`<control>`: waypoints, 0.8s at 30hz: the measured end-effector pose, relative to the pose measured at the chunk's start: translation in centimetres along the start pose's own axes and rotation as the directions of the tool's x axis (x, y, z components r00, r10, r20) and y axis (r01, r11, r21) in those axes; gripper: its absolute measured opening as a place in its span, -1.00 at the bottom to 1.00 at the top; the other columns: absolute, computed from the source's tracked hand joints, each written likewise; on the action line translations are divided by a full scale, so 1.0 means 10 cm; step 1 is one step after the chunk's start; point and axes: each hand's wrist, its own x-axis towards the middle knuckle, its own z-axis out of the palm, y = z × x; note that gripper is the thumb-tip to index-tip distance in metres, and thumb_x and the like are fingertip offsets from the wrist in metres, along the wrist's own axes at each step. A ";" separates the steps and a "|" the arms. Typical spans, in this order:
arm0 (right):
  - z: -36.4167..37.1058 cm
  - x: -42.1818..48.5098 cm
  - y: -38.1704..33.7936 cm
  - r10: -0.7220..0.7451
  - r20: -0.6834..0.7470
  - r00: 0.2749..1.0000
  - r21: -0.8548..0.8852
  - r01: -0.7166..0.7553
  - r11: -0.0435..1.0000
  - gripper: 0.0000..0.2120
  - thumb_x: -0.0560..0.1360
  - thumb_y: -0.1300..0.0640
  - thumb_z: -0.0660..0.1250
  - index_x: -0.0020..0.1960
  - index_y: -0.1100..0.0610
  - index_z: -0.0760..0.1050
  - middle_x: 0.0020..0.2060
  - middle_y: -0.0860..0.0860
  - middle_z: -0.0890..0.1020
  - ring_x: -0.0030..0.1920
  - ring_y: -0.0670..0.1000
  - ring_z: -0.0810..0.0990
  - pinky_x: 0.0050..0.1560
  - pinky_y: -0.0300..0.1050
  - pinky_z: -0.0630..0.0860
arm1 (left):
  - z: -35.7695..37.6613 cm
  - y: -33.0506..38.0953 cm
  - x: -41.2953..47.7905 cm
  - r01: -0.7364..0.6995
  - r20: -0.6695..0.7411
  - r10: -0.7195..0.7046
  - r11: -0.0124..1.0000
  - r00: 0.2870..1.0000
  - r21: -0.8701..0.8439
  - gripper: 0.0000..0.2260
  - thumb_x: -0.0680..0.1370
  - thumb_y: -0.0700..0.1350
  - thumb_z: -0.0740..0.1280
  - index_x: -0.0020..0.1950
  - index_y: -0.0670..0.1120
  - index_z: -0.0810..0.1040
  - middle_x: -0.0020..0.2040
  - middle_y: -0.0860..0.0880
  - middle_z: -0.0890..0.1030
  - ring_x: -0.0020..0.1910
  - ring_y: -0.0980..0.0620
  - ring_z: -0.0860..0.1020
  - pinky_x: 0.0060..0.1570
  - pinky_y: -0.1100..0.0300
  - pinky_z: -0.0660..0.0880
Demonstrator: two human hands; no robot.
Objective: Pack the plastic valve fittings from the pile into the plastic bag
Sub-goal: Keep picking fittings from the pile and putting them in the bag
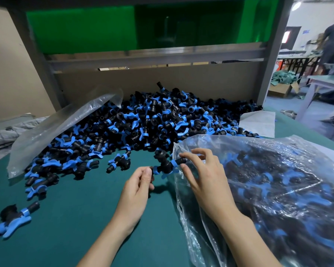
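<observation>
Green mat (66,209), pile (152,120) behind. Fitting (167,166) lies crosswise, pointing right into bag (193,224) mouth; left hand (137,187) pinches one end, right hand (202,176) pinches the other.

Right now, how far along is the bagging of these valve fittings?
Done: the plastic bag already holds many fittings. In hand: the left hand and right hand pinch one fitting at the bag's edge. Left: a large pile lies behind, plus a stray fitting near the table's left edge.
</observation>
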 end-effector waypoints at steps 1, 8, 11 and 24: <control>0.00 0.00 0.00 -0.002 -0.003 1.000 -0.003 0.002 1.000 -0.75 0.60 -0.06 0.26 0.26 -0.07 0.51 0.17 -0.03 0.45 0.09 0.03 0.46 0.08 -0.02 0.43 | 0.00 0.01 0.00 0.000 0.001 0.000 1.000 1.000 -0.015 -0.72 0.59 0.26 0.16 -0.08 0.12 0.53 -0.28 0.16 0.50 -0.22 0.16 0.51 -0.19 0.28 0.44; 0.01 0.00 0.01 0.000 0.014 1.000 -0.007 0.000 1.000 -0.77 0.60 -0.07 0.27 0.23 -0.07 0.50 0.14 -0.05 0.44 0.05 0.02 0.45 0.08 -0.04 0.41 | 0.01 0.06 0.00 0.017 -0.005 -0.018 0.997 1.000 -0.073 -0.83 0.57 0.11 0.23 -0.02 0.14 0.61 -0.26 0.19 0.57 -0.27 0.20 0.54 -0.21 0.39 0.46; 0.01 -0.01 0.01 -0.006 0.036 0.999 -0.012 0.007 1.000 -0.79 0.60 -0.10 0.25 0.20 -0.11 0.49 0.12 -0.08 0.43 0.05 -0.01 0.43 0.06 -0.07 0.38 | 0.02 0.07 0.00 0.024 0.024 -0.021 0.991 0.999 -0.135 -0.91 0.61 -0.07 0.29 0.01 0.04 0.60 -0.27 0.18 0.59 -0.27 0.19 0.53 -0.19 0.37 0.48; -0.05 0.01 -0.14 0.115 0.066 0.991 -0.116 -0.107 0.987 -0.31 0.41 0.47 0.24 0.44 -0.02 0.33 0.14 0.04 0.38 0.02 0.07 0.37 0.01 -0.01 0.44 | 0.00 0.04 -0.03 -0.051 -0.061 0.048 0.998 0.997 -0.045 -0.86 0.60 -0.04 0.31 0.03 0.23 0.54 -0.12 0.16 0.63 -0.13 0.13 0.59 -0.05 0.19 0.51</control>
